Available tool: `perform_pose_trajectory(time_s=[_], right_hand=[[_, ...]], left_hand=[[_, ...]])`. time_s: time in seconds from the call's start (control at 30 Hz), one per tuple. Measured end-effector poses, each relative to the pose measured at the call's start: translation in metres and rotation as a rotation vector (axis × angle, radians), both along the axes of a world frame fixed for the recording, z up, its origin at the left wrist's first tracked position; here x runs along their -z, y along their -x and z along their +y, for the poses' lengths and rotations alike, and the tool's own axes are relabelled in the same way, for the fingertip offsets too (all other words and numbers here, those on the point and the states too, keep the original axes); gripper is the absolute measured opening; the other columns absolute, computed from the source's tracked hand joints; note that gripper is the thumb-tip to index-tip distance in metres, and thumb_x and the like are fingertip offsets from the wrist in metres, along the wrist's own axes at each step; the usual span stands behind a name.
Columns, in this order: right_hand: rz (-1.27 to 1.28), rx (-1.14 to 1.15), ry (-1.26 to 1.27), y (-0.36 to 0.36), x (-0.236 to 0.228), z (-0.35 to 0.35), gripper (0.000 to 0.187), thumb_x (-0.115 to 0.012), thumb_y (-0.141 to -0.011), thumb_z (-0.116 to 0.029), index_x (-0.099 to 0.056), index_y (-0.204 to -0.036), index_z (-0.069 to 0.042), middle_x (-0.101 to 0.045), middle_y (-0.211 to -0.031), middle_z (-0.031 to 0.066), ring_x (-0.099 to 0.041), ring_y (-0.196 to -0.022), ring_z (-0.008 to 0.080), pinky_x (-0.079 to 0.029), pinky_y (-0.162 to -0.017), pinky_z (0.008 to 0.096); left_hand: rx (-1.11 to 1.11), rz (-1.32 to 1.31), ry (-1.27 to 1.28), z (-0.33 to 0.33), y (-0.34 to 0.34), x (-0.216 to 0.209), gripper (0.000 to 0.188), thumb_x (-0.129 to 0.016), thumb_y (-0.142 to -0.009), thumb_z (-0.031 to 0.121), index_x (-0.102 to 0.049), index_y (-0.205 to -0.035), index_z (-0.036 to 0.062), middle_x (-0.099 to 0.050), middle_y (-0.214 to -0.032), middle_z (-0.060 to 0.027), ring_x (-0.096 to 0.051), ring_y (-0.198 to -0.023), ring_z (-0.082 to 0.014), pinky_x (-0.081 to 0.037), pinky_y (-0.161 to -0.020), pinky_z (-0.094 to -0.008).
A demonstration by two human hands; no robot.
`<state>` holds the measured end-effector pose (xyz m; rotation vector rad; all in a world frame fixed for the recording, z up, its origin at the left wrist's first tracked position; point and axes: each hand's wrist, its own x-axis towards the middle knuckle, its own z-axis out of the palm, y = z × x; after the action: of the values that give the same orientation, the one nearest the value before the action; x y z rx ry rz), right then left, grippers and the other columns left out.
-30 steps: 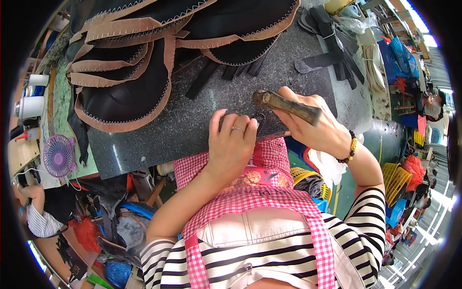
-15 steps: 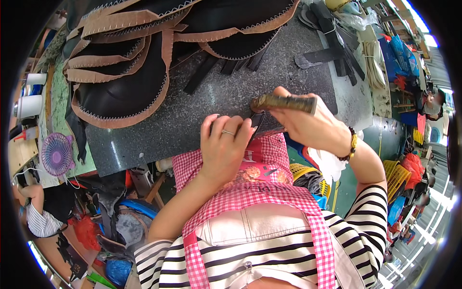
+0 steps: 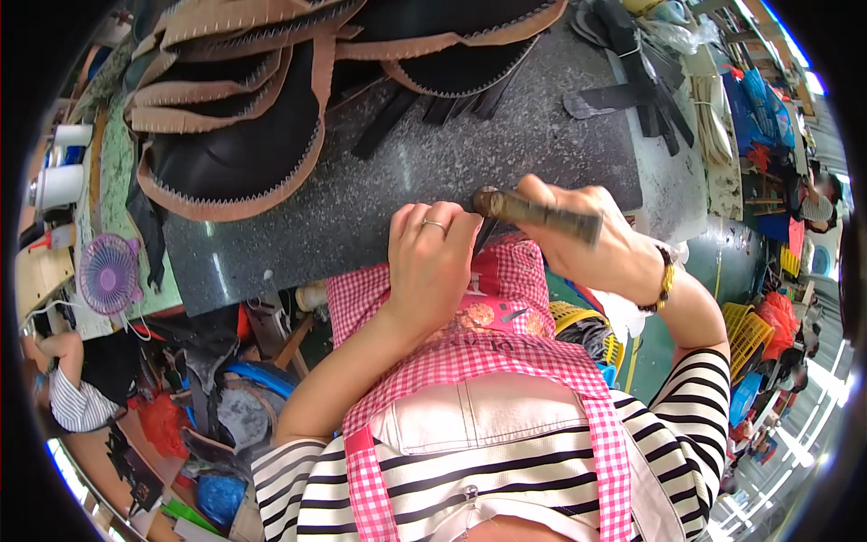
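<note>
My right hand (image 3: pixel 601 239) is closed round the wrapped handle of a hammer (image 3: pixel 551 219). The hammer's dark head is over the near edge of a speckled dark stone slab (image 3: pixel 361 212). Just left of it, my left hand (image 3: pixel 433 262) rests at the same edge with curled fingers, a ring on one of them. A narrow black strip (image 3: pixel 485 233) runs from these fingertips toward the hammer head; most of it is hidden by my hand.
Black pieces with zigzag-stitched brown borders (image 3: pixel 239 163) are piled at the far left. Black strips (image 3: pixel 646 95) lie in a bundle at the far right. A purple fan (image 3: pixel 110 273) stands left of the slab. Yellow baskets (image 3: pixel 745 339) are on the right.
My left fingers have drawn in more tightly round the black strip and shifted slightly right. The hammer's handle end has dipped a little. The whole view has shifted slightly.
</note>
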<state>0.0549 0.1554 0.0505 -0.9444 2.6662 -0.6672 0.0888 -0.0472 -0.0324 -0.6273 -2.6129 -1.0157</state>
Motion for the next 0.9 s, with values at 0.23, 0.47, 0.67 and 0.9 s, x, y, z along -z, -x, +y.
perform_pose_trajectory(time_s=[0.23, 0.47, 0.67, 0.9], right_hand=[[0.095, 0.191, -0.155, 0.028, 0.004, 0.041, 0.014, -0.061, -0.093, -0.014, -0.06, -0.105, -0.005, -0.058, -0.07, 0.0176, -0.061, -0.059, 0.0383, -0.048, -0.052, 0.0455], [0.179, 0.218, 0.041, 0.029, 0.01, 0.042, 0.014, -0.058, -0.093, -0.012, -0.061, -0.104, -0.005, -0.06, -0.072, 0.0195, -0.061, -0.063, 0.042, -0.049, -0.055, 0.0484], [-0.016, 0.295, -0.071, 0.021, 0.0, 0.021, 0.015, -0.059, -0.091, -0.013, -0.059, -0.105, -0.007, -0.063, -0.078, 0.0172, -0.063, -0.066, 0.04, -0.05, -0.056, 0.0491], [-0.09, 0.283, -0.112, 0.011, 0.004, 0.012, 0.027, -0.06, -0.089, -0.01, -0.06, -0.116, -0.01, -0.064, -0.077, 0.0146, -0.063, -0.064, 0.0403, -0.051, -0.056, 0.0477]], left_hand=[[0.242, 0.105, 0.107, 0.029, 0.076, 0.0, 0.01, -0.071, -0.082, 0.008, -0.066, -0.091, 0.0074, -0.065, -0.089, -0.0077, -0.063, -0.087, -0.0282, -0.044, -0.086, -0.0398], [0.228, 0.2, 0.286, 0.023, 0.055, -0.011, 0.019, -0.071, -0.083, 0.011, -0.067, -0.101, 0.007, -0.064, -0.093, -0.0036, -0.062, -0.09, -0.0245, -0.042, -0.091, -0.042], [0.223, -0.014, 0.188, 0.012, 0.045, -0.011, 0.022, -0.066, -0.087, 0.01, -0.065, -0.108, 0.0038, -0.062, -0.102, -0.0073, -0.059, -0.095, -0.0247, -0.041, -0.096, -0.045], [0.14, 0.131, 0.214, 0.011, 0.033, -0.007, 0.024, -0.066, -0.087, 0.01, -0.064, -0.11, 0.0049, -0.062, -0.102, -0.0062, -0.059, -0.094, -0.0219, -0.04, -0.097, -0.0455]])
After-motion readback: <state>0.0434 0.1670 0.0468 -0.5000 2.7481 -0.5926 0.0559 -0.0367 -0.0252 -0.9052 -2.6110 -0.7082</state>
